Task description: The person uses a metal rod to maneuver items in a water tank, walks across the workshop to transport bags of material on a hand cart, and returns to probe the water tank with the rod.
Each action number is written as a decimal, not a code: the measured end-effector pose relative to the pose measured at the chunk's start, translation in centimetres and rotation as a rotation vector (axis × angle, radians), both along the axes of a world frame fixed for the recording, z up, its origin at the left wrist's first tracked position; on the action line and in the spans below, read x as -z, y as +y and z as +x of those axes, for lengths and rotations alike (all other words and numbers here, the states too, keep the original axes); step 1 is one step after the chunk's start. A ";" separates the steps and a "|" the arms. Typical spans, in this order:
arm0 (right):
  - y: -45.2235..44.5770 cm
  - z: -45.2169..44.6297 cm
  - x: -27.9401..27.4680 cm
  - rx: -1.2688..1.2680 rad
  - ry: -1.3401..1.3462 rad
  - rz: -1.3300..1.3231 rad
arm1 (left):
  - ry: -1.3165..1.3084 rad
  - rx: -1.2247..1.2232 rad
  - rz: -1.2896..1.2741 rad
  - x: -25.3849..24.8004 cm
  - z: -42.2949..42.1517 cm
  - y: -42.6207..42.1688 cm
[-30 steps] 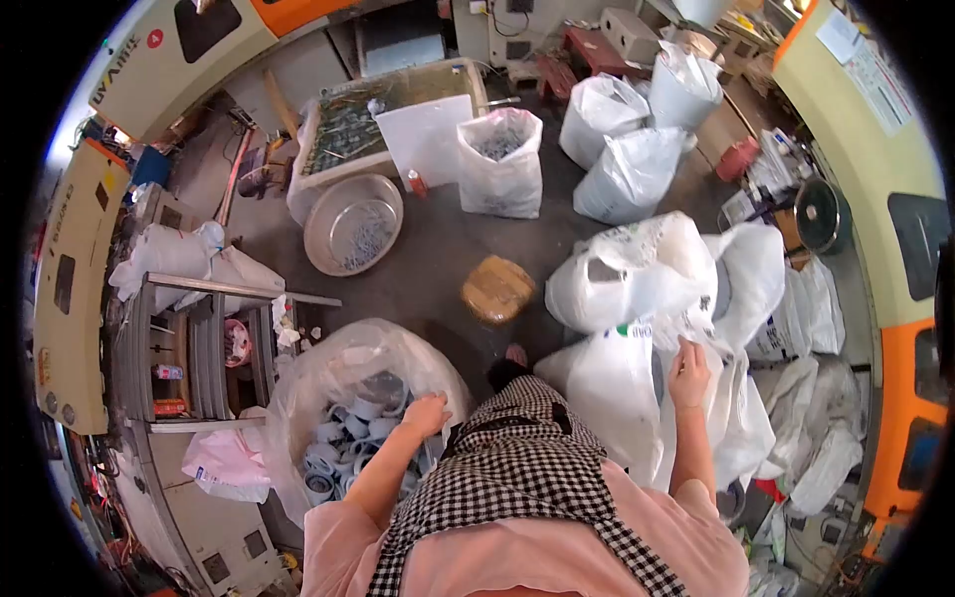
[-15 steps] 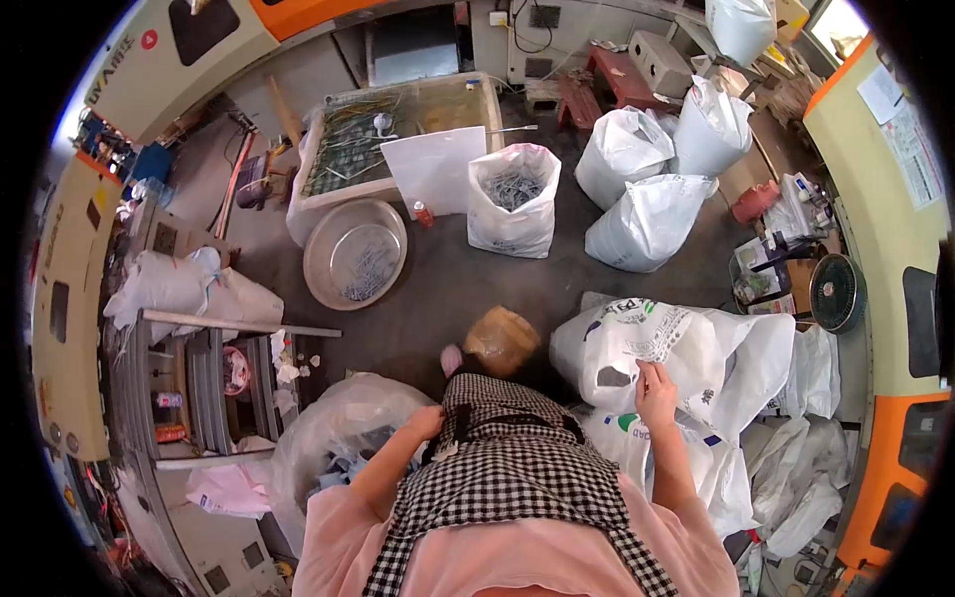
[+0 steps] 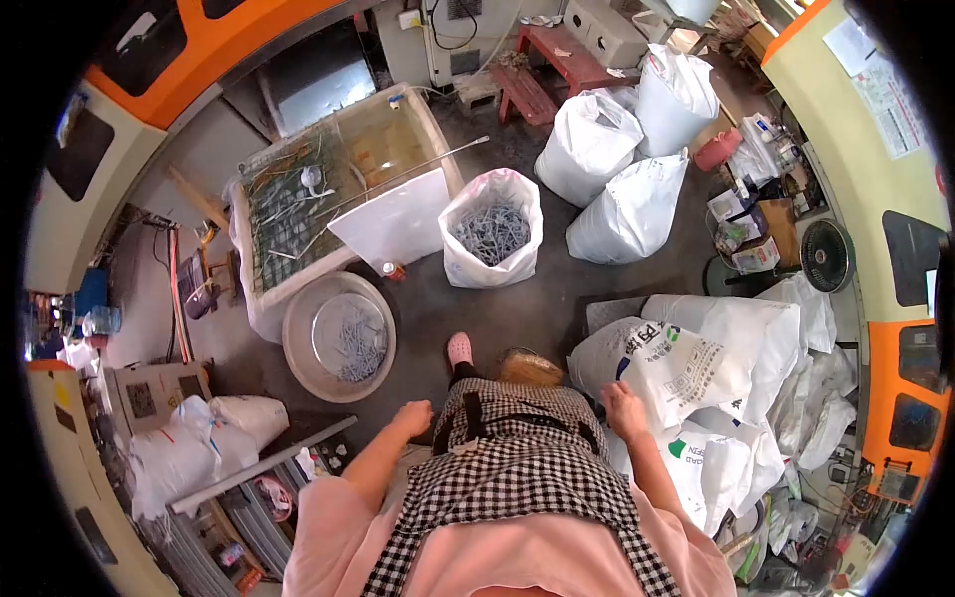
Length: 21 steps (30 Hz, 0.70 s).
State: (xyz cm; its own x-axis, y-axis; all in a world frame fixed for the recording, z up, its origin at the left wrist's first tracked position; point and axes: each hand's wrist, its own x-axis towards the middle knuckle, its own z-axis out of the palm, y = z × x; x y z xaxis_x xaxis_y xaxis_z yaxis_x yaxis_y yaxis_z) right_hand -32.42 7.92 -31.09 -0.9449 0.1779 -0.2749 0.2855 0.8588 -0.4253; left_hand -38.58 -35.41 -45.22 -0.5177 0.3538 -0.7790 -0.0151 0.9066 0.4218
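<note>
Currently, the left hand is curled, and so, past a black-and-white checked fabric apron, is the right hand.
Leftmost, a round metal basin of thin grey pieces is near the left hand, whose grip I can't make out; next, 1 open white plastic sack holds similar pieces; rightmost, 1 printed white plastic sack lies just beside the right hand, and whether it's grasped I can't tell.

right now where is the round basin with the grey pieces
In the head view, the round basin is left of centre, between the tank and the left hand.
</note>
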 end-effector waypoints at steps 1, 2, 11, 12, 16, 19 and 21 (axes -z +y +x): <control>-1.0 -1.0 -0.2 0.010 -0.014 0.002 | 0.001 0.060 -0.030 0.3 -2.0 -1.9; -2.1 -2.1 -0.5 0.000 -0.050 0.000 | 0.025 0.060 -0.092 0.1 -3.9 -3.3; -5.6 -7.8 0.0 0.042 -0.123 -0.005 | 0.092 -0.017 -0.049 -1.4 -12.3 -7.7; -5.9 -8.7 -0.4 0.038 -0.130 0.001 | 0.083 -0.006 -0.043 -1.2 -12.5 -7.7; -6.1 -10.7 0.1 0.051 -0.108 -0.020 | 0.030 0.114 -0.035 -0.4 -13.4 -8.8; -5.5 -10.5 1.4 0.109 -0.154 -0.031 | 0.080 0.181 -0.022 0.6 -15.3 -9.4; -5.0 -9.7 2.5 0.133 -0.191 -0.023 | 0.073 0.170 -0.024 0.1 -16.8 -9.3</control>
State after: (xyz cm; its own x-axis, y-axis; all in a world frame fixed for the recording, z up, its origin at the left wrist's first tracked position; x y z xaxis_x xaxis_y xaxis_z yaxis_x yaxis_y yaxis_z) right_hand -42.17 2.93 -33.57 -0.8441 0.2887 -0.4517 0.4724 0.7989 -0.3722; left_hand -55.42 -44.70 -45.30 -0.5074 0.4227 -0.7509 0.1692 0.9033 0.3942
